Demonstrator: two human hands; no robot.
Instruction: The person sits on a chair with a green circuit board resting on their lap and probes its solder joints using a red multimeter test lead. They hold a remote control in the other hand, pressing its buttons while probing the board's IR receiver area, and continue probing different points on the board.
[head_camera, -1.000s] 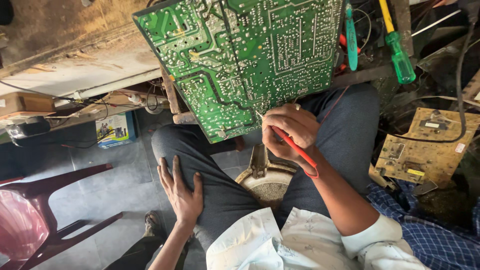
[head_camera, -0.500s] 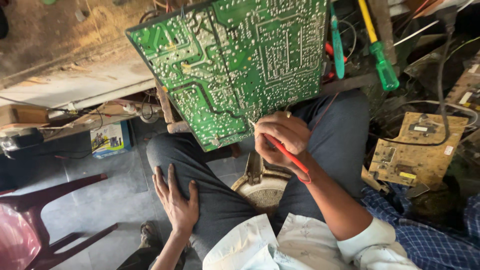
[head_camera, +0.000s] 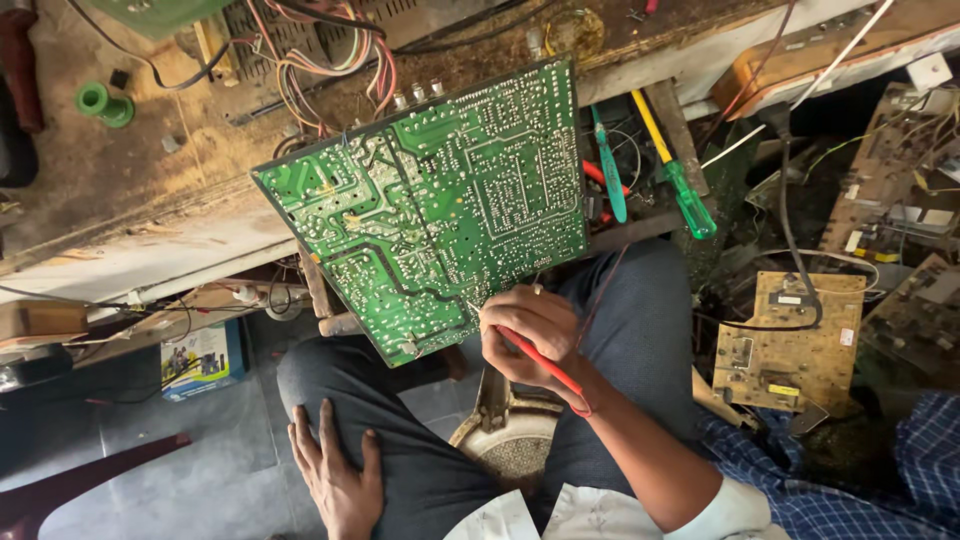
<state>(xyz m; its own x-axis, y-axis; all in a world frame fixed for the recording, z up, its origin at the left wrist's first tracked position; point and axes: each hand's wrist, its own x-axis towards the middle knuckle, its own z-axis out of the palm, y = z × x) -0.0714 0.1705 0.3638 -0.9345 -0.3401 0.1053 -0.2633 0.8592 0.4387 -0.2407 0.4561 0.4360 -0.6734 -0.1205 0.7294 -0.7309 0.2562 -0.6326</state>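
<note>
Lower now, one green circuit board (head_camera: 440, 205) meets right hand (head_camera: 535, 335).

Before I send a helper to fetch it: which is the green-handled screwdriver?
Find the big green circuit board leaning on the workbench. Right of it hang two tools; the green-handled screwdriver is the farther one, with a yellow shaft, unlike the teal tool beside it.

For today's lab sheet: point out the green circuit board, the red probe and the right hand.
Circuit board (head_camera: 430, 210), head view, middle of its solder side.
Red probe (head_camera: 540, 362), head view, mid-shaft.
Right hand (head_camera: 535, 335), head view, knuckles.
</note>
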